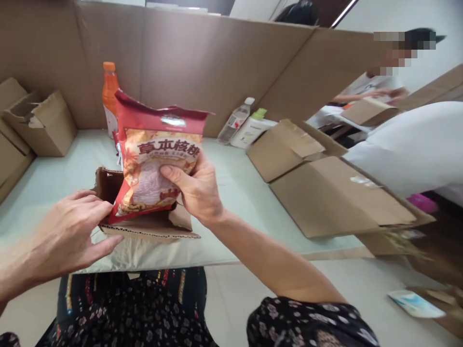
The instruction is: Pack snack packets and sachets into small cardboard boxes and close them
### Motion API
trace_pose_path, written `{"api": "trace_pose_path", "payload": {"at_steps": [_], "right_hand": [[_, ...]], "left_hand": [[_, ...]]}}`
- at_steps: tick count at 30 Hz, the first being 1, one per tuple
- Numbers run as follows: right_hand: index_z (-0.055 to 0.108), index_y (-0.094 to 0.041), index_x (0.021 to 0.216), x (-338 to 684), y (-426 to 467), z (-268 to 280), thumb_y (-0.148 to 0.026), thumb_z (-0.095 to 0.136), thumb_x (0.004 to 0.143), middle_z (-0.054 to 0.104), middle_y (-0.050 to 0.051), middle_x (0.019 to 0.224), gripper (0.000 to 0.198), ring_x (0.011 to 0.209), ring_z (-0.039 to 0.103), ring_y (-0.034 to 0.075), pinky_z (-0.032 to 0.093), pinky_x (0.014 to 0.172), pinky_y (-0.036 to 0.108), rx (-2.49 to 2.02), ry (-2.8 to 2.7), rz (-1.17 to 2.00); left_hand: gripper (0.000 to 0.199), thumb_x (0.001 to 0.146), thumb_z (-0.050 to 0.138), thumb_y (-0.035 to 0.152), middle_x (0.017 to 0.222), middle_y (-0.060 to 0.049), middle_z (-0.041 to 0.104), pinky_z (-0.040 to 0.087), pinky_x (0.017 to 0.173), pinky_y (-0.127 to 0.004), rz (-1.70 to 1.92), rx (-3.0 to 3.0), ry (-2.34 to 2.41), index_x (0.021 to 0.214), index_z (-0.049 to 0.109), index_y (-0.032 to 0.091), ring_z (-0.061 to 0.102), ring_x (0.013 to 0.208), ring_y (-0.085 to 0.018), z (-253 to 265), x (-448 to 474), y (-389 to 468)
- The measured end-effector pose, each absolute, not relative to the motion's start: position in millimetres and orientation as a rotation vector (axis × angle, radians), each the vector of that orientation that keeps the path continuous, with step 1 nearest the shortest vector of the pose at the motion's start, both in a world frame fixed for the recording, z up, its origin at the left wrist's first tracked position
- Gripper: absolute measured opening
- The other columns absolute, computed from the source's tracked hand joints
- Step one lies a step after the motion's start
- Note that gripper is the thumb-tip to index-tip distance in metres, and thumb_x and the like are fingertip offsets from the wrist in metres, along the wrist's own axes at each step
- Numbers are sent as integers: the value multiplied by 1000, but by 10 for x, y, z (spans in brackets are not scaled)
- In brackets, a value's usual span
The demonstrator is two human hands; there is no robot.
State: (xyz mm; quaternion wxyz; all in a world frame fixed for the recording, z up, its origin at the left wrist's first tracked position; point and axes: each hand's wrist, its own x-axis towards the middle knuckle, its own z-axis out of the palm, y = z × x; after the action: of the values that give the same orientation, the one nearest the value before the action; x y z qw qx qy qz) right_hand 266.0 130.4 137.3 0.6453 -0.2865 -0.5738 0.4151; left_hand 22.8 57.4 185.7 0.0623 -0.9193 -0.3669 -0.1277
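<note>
My right hand (202,193) grips a red bag of walnuts (155,178), thumb across its front and the fingers hidden behind. The bag stands upright, slightly tilted, its lower end inside or just over an open small cardboard box (152,232). My left hand (87,221) is at the box's left side, fingers stretched out and thumb apart. Its fingertips reach the bag's lower left corner. Part of the box's inside is hidden by the bag.
An orange drink bottle (109,96) stands behind the bag, with a partly hidden red packet beside it. A clear bottle (237,120) and a white bottle with a green cap (249,129) lean at the back. Cardboard boxes flank both sides (54,123). Another person (376,91) sits at right.
</note>
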Motion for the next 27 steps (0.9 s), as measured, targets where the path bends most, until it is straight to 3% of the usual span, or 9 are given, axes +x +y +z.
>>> {"api": "trace_pose_path", "payload": {"at_steps": [5, 9, 12, 17, 21, 27], "right_hand": [[62, -27, 115, 2613, 1449, 1337, -64, 81, 79, 76, 4, 117, 55, 115, 71, 24, 59, 103, 46, -651, -1250, 1006], [65, -26, 108, 2628, 1385, 1308, -59, 84, 78, 77, 3, 109, 48, 105, 72, 24, 62, 96, 45, -718, -1372, 1007], [64, -26, 107, 2687, 1210, 1427, -42, 84, 80, 77, 1, 105, 38, 95, 71, 22, 62, 90, 41, -792, -1650, 917], [64, -24, 99, 2733, 983, 1831, -22, 69, 87, 74, 2, 96, 13, 82, 66, 21, 55, 77, 36, -1003, -2202, 468], [67, -17, 102, 2520, 1035, 1849, -10, 62, 89, 74, 10, 97, 15, 83, 67, 24, 48, 71, 33, -1180, -2757, 203], [68, -15, 107, 2307, 1113, 1622, -19, 61, 96, 77, 12, 102, 14, 87, 70, 25, 46, 69, 34, -1104, -3059, 392]], "left_hand": [[31, 97, 49, 45, 91, -10, 78, 59, 83, -50, -433, -2748, -1225, 87, 67, 22, 73, 87, -31, 1780, 80, 575], [13, 90, 53, 31, 93, -6, 77, 56, 88, -46, -422, -2800, -1203, 88, 63, 24, 72, 91, -28, 1687, 36, 584], [9, 83, 54, 22, 87, -6, 76, 56, 82, -44, -347, -2833, -1183, 85, 63, 24, 71, 85, -28, 1637, 46, 592], [10, 82, 54, 20, 76, -6, 71, 55, 79, -46, -365, -2804, -1221, 77, 62, 23, 69, 76, -29, 1621, 88, 585], [11, 80, 56, 19, 68, -5, 67, 52, 71, -41, -333, -2733, -1193, 70, 56, 23, 65, 68, -27, 1650, 117, 563], [12, 75, 60, 14, 65, -3, 65, 51, 70, -38, -237, -2736, -1230, 68, 56, 23, 63, 66, -24, 1678, 91, 506]]}}
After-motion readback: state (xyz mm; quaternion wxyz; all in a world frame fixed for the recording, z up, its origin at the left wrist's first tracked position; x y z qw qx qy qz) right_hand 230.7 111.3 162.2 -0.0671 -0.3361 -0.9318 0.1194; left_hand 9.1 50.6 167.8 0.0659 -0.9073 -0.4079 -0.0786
